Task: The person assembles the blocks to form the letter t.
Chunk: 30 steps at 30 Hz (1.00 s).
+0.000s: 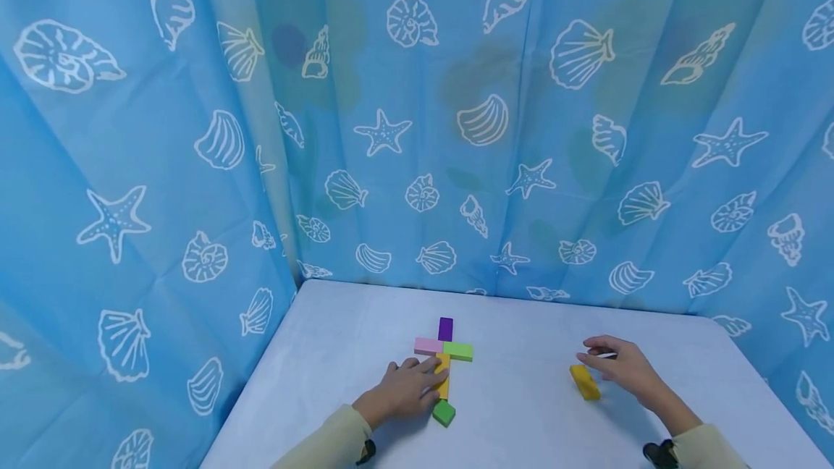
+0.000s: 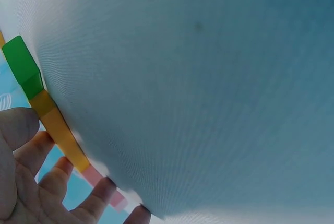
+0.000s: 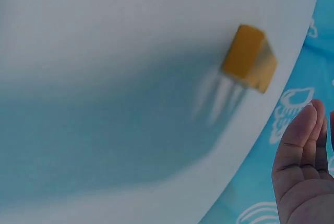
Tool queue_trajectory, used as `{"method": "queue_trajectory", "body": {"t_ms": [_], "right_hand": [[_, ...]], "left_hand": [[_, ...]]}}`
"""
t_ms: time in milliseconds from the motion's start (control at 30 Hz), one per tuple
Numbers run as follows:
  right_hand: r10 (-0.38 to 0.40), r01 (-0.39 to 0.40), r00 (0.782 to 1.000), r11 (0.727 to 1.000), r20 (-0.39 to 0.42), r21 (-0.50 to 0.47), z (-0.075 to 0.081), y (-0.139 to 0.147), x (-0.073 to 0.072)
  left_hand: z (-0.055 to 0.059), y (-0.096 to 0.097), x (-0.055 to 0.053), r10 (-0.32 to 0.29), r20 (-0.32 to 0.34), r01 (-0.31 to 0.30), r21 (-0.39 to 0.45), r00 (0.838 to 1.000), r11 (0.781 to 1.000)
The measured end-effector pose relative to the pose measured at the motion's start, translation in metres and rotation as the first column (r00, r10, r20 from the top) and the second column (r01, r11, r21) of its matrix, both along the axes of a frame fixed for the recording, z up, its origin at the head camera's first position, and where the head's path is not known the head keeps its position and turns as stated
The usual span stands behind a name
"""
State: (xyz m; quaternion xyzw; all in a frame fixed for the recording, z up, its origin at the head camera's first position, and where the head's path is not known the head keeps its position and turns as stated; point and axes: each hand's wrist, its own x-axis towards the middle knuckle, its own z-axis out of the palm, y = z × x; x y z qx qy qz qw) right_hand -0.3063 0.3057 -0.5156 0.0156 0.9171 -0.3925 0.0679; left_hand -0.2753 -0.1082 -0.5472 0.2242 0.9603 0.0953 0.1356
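Note:
My left hand [image 1: 404,387] rests its fingers on an orange block [image 1: 442,382], partly covering it. In the left wrist view these fingers [image 2: 55,179] are spread along the orange block [image 2: 65,135] and past the pink block [image 2: 93,176]. Around it lie a purple block [image 1: 446,329], a pink block [image 1: 428,346], a light green block [image 1: 459,352] and a green block [image 1: 444,412], forming a cross-like figure. My right hand [image 1: 628,370] hovers beside a separate yellow block [image 1: 585,382], fingers extended and holding nothing. The right wrist view shows this yellow block [image 3: 250,57] apart from the hand.
A white table [image 1: 521,411] bears the blocks. Blue curtains [image 1: 417,114] with white shell and starfish prints hang behind it and along the left side. Shadows of the hands fall on the tabletop.

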Motion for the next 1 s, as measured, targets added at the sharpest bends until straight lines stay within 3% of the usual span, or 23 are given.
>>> {"method": "queue_trajectory", "body": {"t_ms": [233, 433, 1000], "right_hand": [[-0.033, 0.033, 0.999, 0.999, -0.010, 0.008, -0.011, 0.018, -0.004], [-0.056, 0.056, 0.998, 0.998, 0.022, 0.018, -0.016, 0.025, -0.006], [-0.047, 0.044, 0.995, 0.998, 0.088, 0.040, -0.027, 0.012, -0.008]], "left_hand": [[-0.008, -0.001, -0.004, -0.008, 0.003, 0.008, -0.002, 1.000, 1.000], [-0.008, 0.000, -0.005, 0.005, 0.011, -0.005, -0.006, 1.000, 1.000], [-0.006, 0.000, -0.003, 0.004, -0.011, -0.004, -0.021, 1.000, 1.000]]}}
